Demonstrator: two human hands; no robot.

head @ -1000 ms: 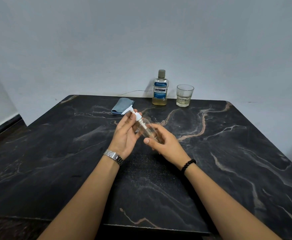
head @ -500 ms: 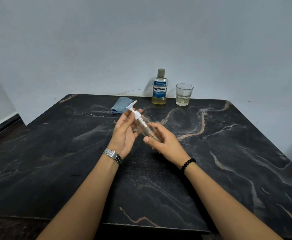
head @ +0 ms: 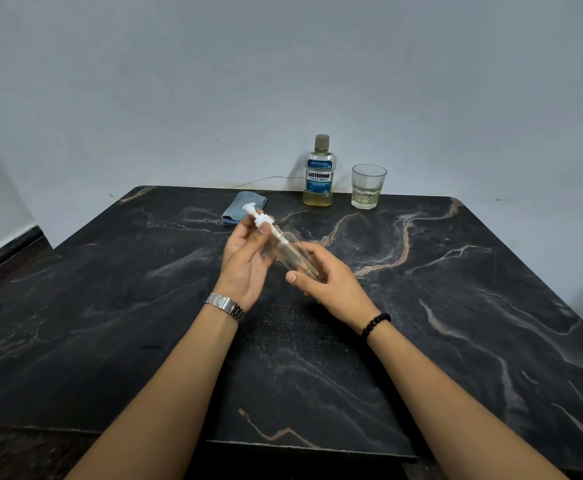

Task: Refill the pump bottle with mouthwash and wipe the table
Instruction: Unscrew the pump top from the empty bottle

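Where fingers wrap it, pump bottle [head: 288,252] base hidden.

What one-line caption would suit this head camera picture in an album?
Right hand holds a clear pump bottle while left hand draws out its white pump head.

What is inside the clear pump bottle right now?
The pump bottle shows only the pump's white stem and tube, no visible liquid. Its lower end is covered by the right hand.
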